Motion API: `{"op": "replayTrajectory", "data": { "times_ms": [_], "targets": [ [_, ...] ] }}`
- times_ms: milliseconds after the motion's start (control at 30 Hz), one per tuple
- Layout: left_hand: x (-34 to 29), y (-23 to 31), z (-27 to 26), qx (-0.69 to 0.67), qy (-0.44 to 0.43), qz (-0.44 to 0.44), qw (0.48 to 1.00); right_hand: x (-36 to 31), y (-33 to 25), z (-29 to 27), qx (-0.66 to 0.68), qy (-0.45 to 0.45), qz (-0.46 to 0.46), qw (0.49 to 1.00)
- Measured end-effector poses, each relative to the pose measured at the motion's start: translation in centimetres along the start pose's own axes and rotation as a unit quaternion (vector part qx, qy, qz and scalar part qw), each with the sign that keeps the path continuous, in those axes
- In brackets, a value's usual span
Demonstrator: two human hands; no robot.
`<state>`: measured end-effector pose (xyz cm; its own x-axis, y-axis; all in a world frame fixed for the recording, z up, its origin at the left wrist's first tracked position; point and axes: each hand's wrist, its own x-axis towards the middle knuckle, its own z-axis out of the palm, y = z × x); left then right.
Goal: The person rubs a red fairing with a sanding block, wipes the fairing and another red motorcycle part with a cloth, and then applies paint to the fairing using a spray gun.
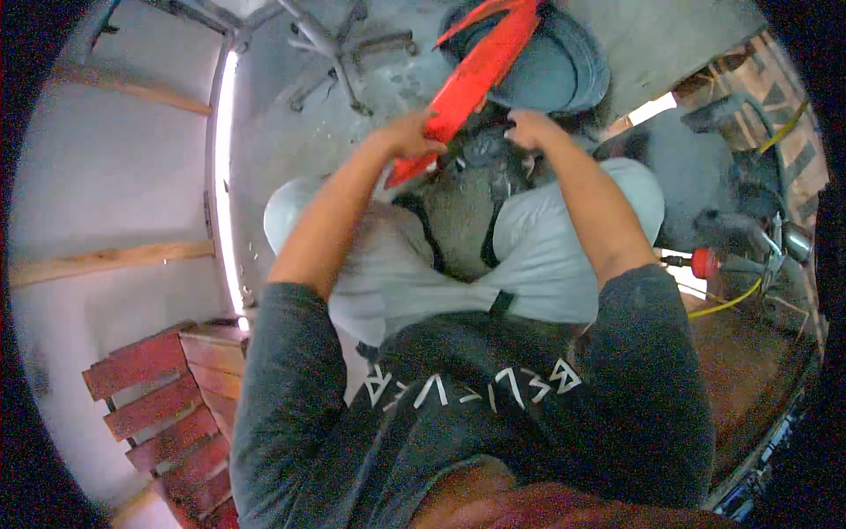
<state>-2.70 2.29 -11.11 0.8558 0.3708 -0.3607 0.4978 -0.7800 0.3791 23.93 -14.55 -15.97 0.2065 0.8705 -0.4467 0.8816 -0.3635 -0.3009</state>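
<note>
My left hand (412, 137) is closed around the lower part of a long, glossy red plastic panel (483, 81), which looks like a vehicle fairing piece. The panel slants up to the right, and its forked far end lies over a dark round basin (597, 88). My right hand (534, 130) is just below the basin's near rim, to the right of the panel and apart from it. Its fingers are curled, and blur hides what they may hold. Between my knees, below the hands, is a dark object (483, 148) whose kind I cannot make out.
A wheeled chair base (335, 51) stands at the far left. Red wooden slats (159, 388) lie at the lower left, near the wall. On my right are a red-ended tool (705, 263), a yellow hose (731, 304) and a dark seat-like surface (692, 172).
</note>
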Motion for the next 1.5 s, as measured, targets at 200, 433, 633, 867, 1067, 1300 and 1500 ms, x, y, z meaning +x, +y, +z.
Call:
{"op": "replayTrajectory", "data": {
  "times_ms": [200,433,633,867,1067,1300,1500],
  "targets": [
    [-3.6,-2.8,-3.4,0.078,-0.028,-0.082,0.993,-1.6,-2.2,-1.0,-0.007,-0.027,0.010,1.000],
    [-4.1,-2.2,-2.0,-0.069,0.013,-0.079,0.994,-0.3,-2.3,0.9,-0.058,-0.027,-0.016,0.998],
    [-4.1,-2.8,-4.4,-0.059,0.038,-0.084,0.994,6.1,-5.4,3.3,-0.015,-0.052,-0.003,0.999],
    [-6.6,-4.1,-5.8,-0.035,0.168,-0.071,0.983,10.5,-4.8,12.3,-0.062,-0.030,0.106,0.992],
    [-6.1,-1.6,-8.6,-0.051,0.143,-0.057,0.987,7.3,-3.9,11.3,-0.221,0.039,0.108,0.969],
    [-3.4,2.0,-8.5,-0.062,0.134,0.010,0.989,6.1,0.2,1.8,-0.175,-0.122,0.011,0.977],
    [-5.0,1.8,-6.2,-0.096,0.083,0.029,0.992,-2.4,-4.0,-10.5,-0.033,-0.033,-0.137,0.989]
  ]
}}
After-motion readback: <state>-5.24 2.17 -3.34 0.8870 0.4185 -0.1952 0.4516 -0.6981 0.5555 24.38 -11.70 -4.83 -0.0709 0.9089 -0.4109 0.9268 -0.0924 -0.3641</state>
